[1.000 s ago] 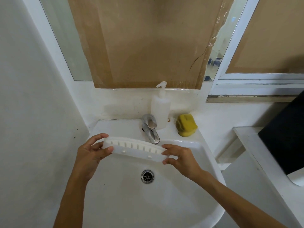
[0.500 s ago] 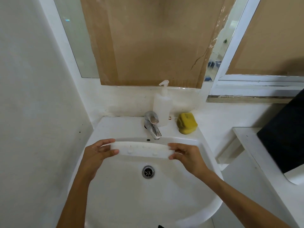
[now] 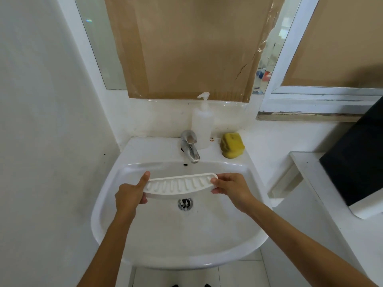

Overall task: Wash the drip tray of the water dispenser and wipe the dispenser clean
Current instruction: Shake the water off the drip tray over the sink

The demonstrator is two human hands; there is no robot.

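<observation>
A long white slotted drip tray is held level over the white sink basin, just in front of the chrome tap and above the drain. My left hand grips its left end, thumb up along the rim. My right hand pinches its right end. The slotted top faces me. No water runs from the tap.
A white pump soap bottle and a yellow sponge stand on the sink's back ledge. A white wall is close on the left. To the right is a white counter with a black object on it. Brown paper covers the mirror.
The tray has tipped from showing its front edge to showing its slotted top, and has come lower and nearer over the drain. Both hands keep their hold on the ends.
</observation>
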